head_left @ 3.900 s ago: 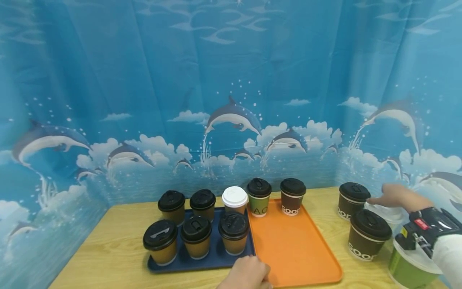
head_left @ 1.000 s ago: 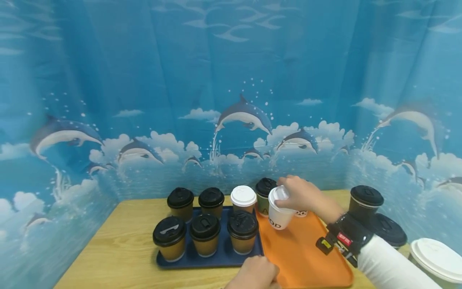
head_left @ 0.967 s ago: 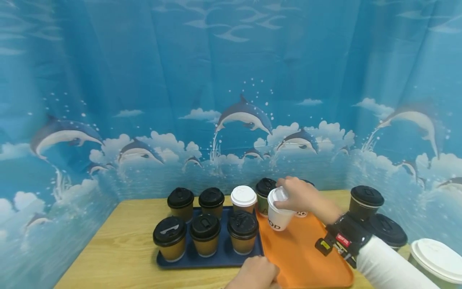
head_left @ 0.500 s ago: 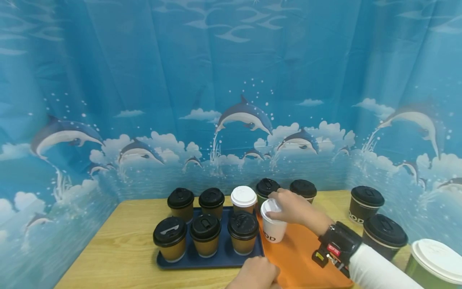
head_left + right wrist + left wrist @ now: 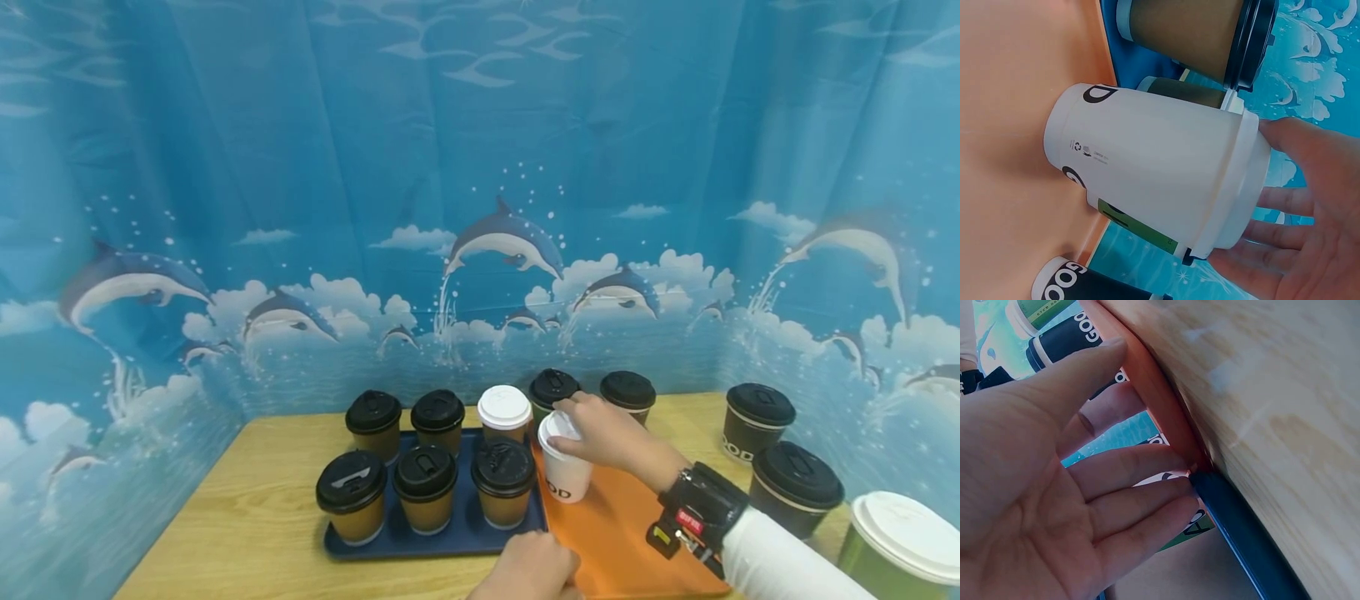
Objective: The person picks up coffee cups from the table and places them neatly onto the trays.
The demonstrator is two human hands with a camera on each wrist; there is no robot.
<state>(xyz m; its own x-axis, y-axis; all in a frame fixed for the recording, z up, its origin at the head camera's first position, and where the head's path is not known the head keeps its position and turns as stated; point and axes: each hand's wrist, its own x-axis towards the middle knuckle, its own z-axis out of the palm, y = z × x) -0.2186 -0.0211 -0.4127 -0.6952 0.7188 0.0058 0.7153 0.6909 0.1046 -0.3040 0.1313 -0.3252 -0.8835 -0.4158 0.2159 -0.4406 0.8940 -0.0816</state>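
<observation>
My right hand [image 5: 600,429] holds a white paper coffee cup [image 5: 564,471] by its white lid. In the right wrist view, thumb and fingers span the lid [image 5: 1244,181], and the cup's base meets the orange tray [image 5: 637,533]. Behind it are a green cup [image 5: 551,387] and a dark cup [image 5: 628,392], both black-lidded. My left hand [image 5: 528,567] is low at the front. Its loosely bent fingers [image 5: 1141,506] lie at the near rims of the orange tray and the blue tray [image 5: 1241,544], beside the seam, in the left wrist view.
Several brown cups with black lids [image 5: 425,471] and one with a white lid [image 5: 505,408] occupy the blue tray. At the right on the wooden table [image 5: 217,517] stand two dark cups [image 5: 797,487] and a larger green cup with a white lid [image 5: 903,537]. A dolphin-print curtain [image 5: 480,167] hangs behind.
My right hand has carried the white cup from the table's right side onto the orange tray, then lowered it nearer and slightly left. The left hand stays at the front; the view has shifted slightly.
</observation>
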